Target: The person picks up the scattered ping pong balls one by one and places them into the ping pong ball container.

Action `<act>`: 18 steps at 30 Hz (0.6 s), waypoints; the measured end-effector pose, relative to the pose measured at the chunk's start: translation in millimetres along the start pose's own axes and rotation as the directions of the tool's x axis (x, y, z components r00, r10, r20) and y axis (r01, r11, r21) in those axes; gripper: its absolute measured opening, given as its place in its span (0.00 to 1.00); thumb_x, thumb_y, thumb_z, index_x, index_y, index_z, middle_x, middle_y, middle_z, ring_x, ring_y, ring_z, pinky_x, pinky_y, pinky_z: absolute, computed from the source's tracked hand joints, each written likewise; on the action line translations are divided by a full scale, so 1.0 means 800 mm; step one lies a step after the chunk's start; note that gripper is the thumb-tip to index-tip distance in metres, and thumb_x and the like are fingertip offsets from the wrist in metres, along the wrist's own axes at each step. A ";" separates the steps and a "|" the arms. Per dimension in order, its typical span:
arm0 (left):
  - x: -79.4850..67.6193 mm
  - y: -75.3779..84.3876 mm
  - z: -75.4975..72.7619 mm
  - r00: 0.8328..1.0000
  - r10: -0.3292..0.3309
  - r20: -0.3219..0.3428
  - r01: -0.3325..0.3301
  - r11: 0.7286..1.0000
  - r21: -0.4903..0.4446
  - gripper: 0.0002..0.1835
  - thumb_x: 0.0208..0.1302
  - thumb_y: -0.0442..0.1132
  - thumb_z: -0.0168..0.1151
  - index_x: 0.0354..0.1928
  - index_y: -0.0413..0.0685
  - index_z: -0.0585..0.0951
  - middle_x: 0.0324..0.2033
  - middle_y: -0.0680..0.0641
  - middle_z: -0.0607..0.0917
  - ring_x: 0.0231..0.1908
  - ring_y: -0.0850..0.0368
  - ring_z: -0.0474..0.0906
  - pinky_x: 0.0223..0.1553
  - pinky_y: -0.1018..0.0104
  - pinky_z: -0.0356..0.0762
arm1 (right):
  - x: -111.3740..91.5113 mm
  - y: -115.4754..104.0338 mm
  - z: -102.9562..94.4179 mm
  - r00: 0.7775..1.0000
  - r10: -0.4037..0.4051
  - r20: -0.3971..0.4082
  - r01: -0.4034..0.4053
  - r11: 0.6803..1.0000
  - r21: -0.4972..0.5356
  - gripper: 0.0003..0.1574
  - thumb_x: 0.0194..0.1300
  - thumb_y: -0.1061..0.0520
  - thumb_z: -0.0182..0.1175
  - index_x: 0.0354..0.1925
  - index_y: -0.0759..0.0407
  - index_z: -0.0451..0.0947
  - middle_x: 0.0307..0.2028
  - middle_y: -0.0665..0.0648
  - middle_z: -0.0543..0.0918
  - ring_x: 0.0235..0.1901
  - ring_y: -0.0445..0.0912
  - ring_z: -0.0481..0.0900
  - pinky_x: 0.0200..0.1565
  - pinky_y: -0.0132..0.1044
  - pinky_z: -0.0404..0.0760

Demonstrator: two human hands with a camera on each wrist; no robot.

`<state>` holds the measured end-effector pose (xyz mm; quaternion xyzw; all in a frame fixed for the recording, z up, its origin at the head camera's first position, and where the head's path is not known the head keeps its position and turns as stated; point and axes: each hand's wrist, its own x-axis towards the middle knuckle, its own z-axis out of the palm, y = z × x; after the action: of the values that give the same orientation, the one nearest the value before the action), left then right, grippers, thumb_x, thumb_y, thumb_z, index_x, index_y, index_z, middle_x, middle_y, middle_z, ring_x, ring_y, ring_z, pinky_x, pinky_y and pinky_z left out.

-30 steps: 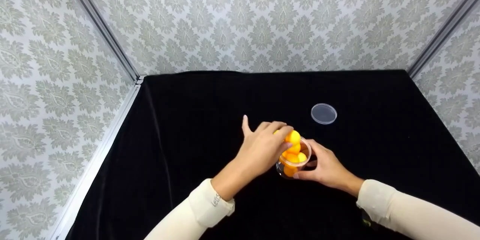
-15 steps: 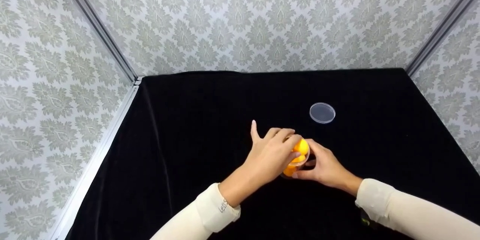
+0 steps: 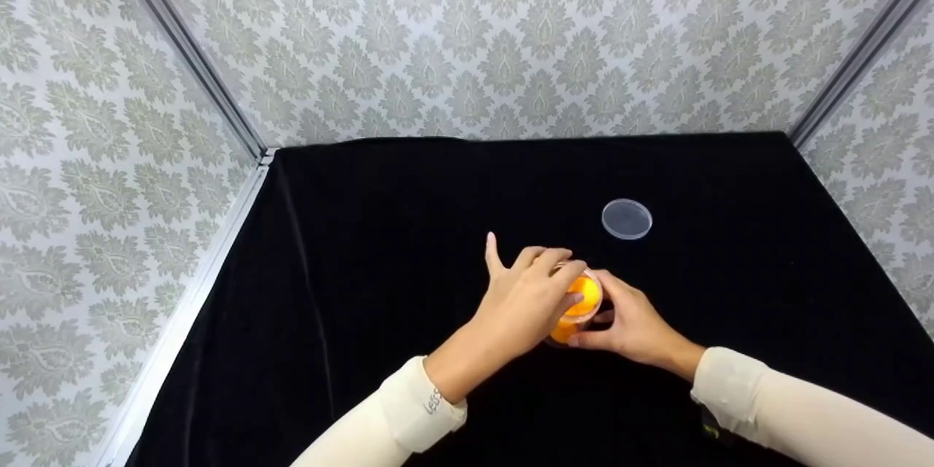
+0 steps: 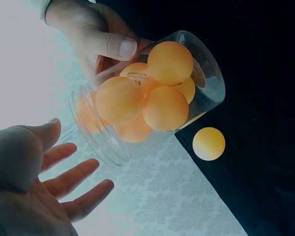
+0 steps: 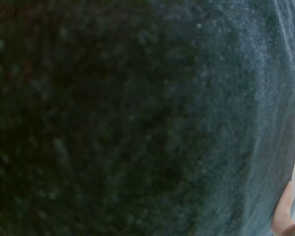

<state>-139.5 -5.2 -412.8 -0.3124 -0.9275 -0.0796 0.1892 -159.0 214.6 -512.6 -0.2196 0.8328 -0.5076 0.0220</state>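
My right hand (image 3: 638, 325) grips a clear plastic jar (image 4: 211, 81) around its side. Several orange ping-pong balls (image 4: 166, 109) are inside the jar, which tilts with its mouth toward my left hand in the left wrist view. My left hand (image 3: 518, 306) is over the jar's mouth in the head view, hiding part of it. Seen from the left wrist, its fingers are spread loosely beside the threaded rim and hold nothing. One more ping-pong ball (image 4: 209, 143) shows outside the jar against the black cloth. In the right wrist view only some fingers (image 5: 283, 211) appear at the lower right edge.
A clear round lid (image 3: 627, 219) lies on the black cloth (image 3: 408, 197) beyond the hands, to the right. Patterned wall panels (image 3: 467, 44) with metal framing stand behind and at both sides of the table.
My left hand has moved right and down to the jar's mouth. The ping-pong balls it held above the rim have gone down into the jar. My right hand has hardly moved.
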 end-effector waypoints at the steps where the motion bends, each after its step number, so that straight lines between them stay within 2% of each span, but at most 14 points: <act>1: 0.000 -0.001 0.000 1.000 -0.006 -0.001 0.006 1.000 0.002 0.19 0.71 0.53 0.63 0.61 0.64 0.80 0.61 0.56 0.83 0.61 0.54 0.78 0.62 0.15 0.53 | 0.000 0.000 0.000 1.000 0.004 0.000 -0.004 1.000 0.000 0.54 0.41 0.45 0.86 0.65 0.38 0.71 0.55 0.47 0.81 0.47 0.44 0.85 0.45 0.38 0.88; 6: 0.007 -0.010 -0.003 0.998 -0.063 -0.012 0.064 0.998 0.005 0.16 0.74 0.49 0.60 0.61 0.64 0.81 0.60 0.57 0.83 0.61 0.54 0.78 0.62 0.16 0.53 | 0.000 -0.002 0.000 1.000 0.019 -0.008 -0.019 1.000 -0.011 0.53 0.41 0.44 0.86 0.64 0.39 0.71 0.55 0.48 0.81 0.47 0.44 0.85 0.45 0.37 0.87; 10: 0.013 -0.022 -0.001 0.994 -0.110 -0.018 0.109 0.994 -0.017 0.16 0.76 0.50 0.56 0.62 0.63 0.81 0.60 0.56 0.83 0.62 0.54 0.78 0.63 0.16 0.52 | 0.000 -0.002 0.001 1.000 0.014 -0.016 -0.014 1.000 -0.022 0.53 0.40 0.44 0.86 0.64 0.41 0.72 0.55 0.48 0.81 0.47 0.44 0.85 0.45 0.37 0.87; 18: 0.016 -0.046 0.014 0.987 -0.156 -0.030 0.156 0.988 -0.007 0.16 0.78 0.51 0.54 0.62 0.62 0.81 0.60 0.55 0.84 0.61 0.51 0.78 0.64 0.16 0.50 | 0.000 0.000 0.002 1.000 -0.003 -0.024 0.002 1.000 -0.023 0.54 0.40 0.44 0.86 0.64 0.39 0.72 0.55 0.47 0.81 0.48 0.44 0.84 0.45 0.36 0.87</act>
<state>-174.5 -24.6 -418.9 -0.2380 -0.9460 -0.1011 0.1956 -158.1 213.3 -513.2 -0.2146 0.8387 -0.5005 0.0086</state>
